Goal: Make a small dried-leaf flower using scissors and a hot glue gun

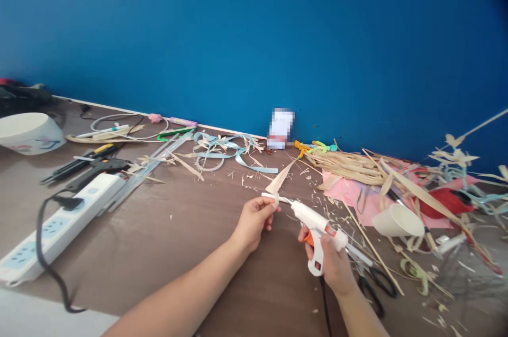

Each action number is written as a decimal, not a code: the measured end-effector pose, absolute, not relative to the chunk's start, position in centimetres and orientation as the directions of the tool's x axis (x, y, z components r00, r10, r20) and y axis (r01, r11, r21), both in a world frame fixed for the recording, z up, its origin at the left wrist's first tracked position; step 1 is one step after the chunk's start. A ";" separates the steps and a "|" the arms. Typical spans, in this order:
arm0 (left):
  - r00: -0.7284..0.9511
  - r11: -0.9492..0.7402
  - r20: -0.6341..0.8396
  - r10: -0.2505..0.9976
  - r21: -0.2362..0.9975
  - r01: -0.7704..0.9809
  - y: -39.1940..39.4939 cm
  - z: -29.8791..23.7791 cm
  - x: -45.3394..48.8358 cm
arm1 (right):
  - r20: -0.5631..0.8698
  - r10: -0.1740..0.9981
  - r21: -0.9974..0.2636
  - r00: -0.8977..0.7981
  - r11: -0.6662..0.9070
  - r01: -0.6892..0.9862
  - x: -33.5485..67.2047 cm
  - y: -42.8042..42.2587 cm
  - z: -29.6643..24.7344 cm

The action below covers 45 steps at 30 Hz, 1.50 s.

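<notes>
My right hand [333, 263] is closed round the handle of a white hot glue gun [315, 223] with an orange trigger. Its nozzle points left at a thin white stick with a dry straw leaf [280, 181] on it. My left hand [254, 220] pinches that stick and leaf between thumb and fingers, just left of the nozzle. Both hands hover low over the brown table [166, 242]. The gun's black cord runs down toward me.
A white power strip [59, 226] with a black plug lies at the left, beside a black glue gun [99, 167], pens and a white bowl [29, 133]. Blue ribbon [234, 154] and straw scraps litter the middle. At the right are straw bundles [353, 165], pink paper, a paper cup [397, 220] and scissors [375, 279].
</notes>
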<state>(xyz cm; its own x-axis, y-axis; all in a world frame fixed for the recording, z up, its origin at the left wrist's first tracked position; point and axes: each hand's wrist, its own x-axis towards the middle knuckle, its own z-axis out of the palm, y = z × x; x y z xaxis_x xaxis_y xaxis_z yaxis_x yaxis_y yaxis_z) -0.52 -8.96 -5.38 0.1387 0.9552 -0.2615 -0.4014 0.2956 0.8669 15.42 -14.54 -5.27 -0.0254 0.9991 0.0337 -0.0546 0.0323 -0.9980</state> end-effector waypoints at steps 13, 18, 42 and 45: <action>0.112 0.251 -0.225 0.968 0.894 -0.371 -9.1 -4.6 -0.7 | -0.013 0.999 -0.996 -0.039 -0.010 0.094 14.9 -15.2 -4.8; 0.104 0.234 -0.210 0.972 0.902 -0.362 -9.2 -4.5 -0.6 | -0.012 0.998 -0.995 -0.062 -0.006 0.102 15.2 -15.1 -5.2; 0.051 0.182 -0.175 0.983 0.948 -0.260 -9.1 -5.0 -0.6 | 0.051 0.999 -0.972 -0.020 0.054 0.228 14.9 -15.0 -5.1; 0.053 0.182 -0.175 0.983 0.947 -0.264 -9.1 -5.0 -0.6 | 0.058 0.998 -0.969 -0.020 0.061 0.240 14.9 -15.0 -5.0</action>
<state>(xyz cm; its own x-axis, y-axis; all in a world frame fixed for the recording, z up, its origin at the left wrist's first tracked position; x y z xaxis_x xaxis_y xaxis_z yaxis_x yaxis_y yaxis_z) -0.58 -9.09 -5.04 0.0527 0.9832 -0.1747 -0.2639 0.1824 0.9471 14.93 -15.00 -5.04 -0.0201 0.9981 0.0579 0.2396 0.0610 -0.9690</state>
